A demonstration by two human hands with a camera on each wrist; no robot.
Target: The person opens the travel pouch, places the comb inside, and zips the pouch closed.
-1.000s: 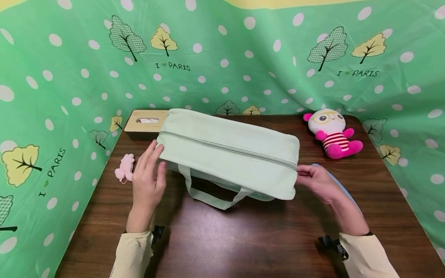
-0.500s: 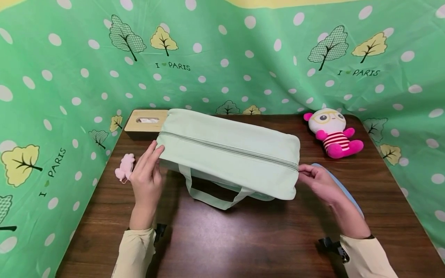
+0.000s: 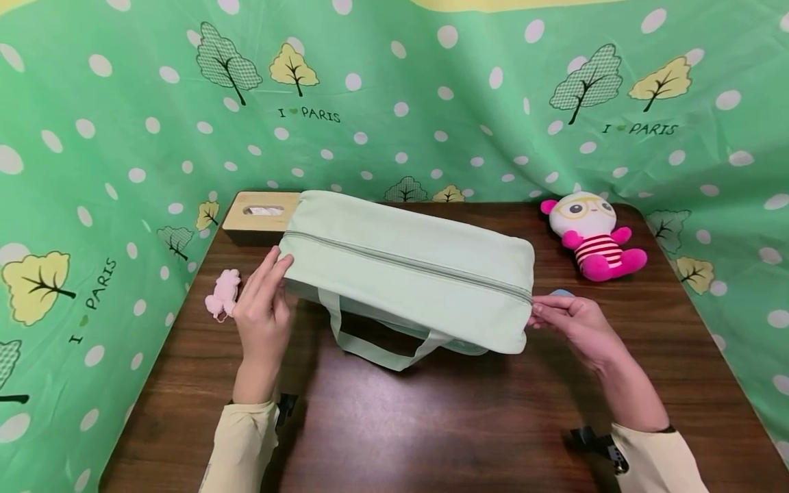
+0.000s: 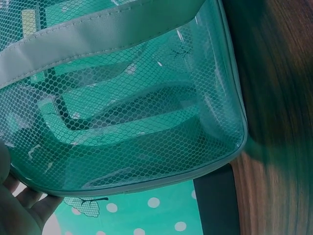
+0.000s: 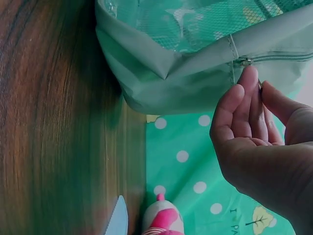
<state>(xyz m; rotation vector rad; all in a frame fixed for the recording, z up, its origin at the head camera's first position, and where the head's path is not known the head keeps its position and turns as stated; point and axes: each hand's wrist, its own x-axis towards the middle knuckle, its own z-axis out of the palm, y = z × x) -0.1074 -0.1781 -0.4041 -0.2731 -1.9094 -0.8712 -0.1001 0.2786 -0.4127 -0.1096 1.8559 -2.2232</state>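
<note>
Between both hands (image 3: 264,311) (image 3: 582,329), the bag (image 3: 409,277)

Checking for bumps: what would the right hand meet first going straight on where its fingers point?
Probably the end of the pale green bag, by its zipper, though exact depth is unclear.
</note>
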